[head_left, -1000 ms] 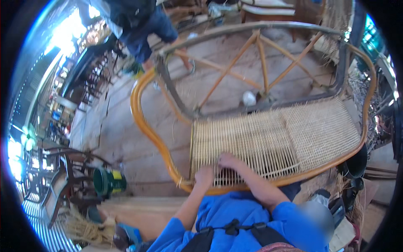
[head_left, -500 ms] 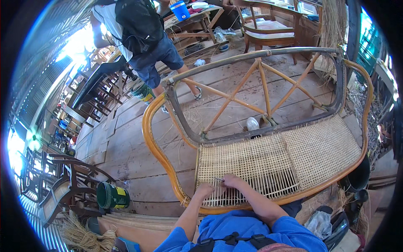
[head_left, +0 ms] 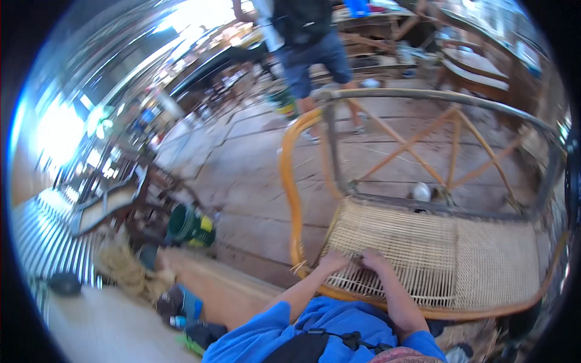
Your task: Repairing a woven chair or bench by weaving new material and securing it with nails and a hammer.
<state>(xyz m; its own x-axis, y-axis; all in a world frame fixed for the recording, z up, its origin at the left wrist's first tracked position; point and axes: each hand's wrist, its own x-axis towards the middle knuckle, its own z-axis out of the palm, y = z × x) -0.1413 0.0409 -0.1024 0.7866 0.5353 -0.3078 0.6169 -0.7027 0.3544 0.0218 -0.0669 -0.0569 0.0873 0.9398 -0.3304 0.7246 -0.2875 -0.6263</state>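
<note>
Presently I'm seeing the left hand (head_left: 334,261) and right hand (head_left: 374,260) touching the left part of the woven seat (head_left: 417,251), which is lying inside the bench frame (head_left: 292,181); blur is hiding from me how open the fingers (head_left: 367,254) are and what they're holding

White glare floods the upper left, blur softens the hands (head_left: 376,260), edges bend.

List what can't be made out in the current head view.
- Whether the left hand or right hand grips anything: head view, motion blur.
- Woven seat directly beneath them: head view, hidden by hands.
- Standing person's head: head view, cut off by top edge.
</note>
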